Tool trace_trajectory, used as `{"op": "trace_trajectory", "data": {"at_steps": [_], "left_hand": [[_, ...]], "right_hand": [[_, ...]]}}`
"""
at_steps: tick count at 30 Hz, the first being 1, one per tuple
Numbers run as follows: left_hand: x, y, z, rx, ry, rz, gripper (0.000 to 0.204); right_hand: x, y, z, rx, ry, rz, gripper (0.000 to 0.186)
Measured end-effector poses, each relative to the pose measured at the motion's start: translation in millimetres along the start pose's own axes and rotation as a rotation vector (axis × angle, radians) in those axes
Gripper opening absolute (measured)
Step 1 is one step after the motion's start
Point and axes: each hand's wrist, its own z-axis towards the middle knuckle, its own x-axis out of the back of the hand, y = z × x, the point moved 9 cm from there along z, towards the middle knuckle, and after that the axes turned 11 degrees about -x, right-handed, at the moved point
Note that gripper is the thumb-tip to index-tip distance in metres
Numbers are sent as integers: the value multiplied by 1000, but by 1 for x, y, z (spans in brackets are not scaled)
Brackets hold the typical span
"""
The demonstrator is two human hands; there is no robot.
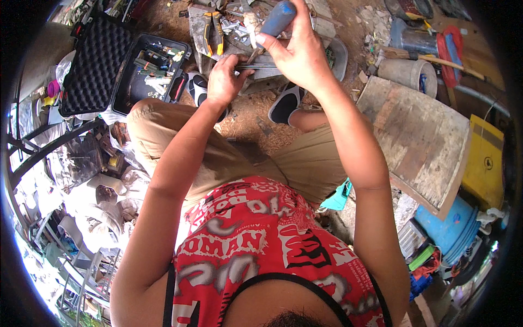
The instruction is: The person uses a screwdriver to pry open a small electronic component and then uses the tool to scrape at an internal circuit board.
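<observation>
My right hand is raised at the top middle, its fingers closed round a tool with a thick blue handle. The tool's working end is hard to make out. To its left, my left hand pinches a thin, flat metal piece that lies across the near side of a low work surface. The blue handle is above and to the right of this piece. A pair of pliers with yellow and black grips lies just beyond my left hand, beside scattered metal scraps.
An open black case with a foam-lined lid holds small parts at left. A metal tray sits right of the work surface. Farther right are a bucket, a worn board and a yellow panel. My shoes flank the near floor.
</observation>
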Motion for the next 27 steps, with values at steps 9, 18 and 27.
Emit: {"op": "trace_trajectory", "data": {"at_steps": [9, 18, 27], "left_hand": [[4, 2, 1, -14, 43, -38, 32], [2, 2, 1, -10, 12, 11, 32], [0, 4, 2, -115, -31, 26, 19]], "right_hand": [[-2, -5, 4, 124, 51, -181, 92], [-2, 0, 7, 120, 42, -180, 95], [49, -3, -7, 217, 224, -330, 97]]}}
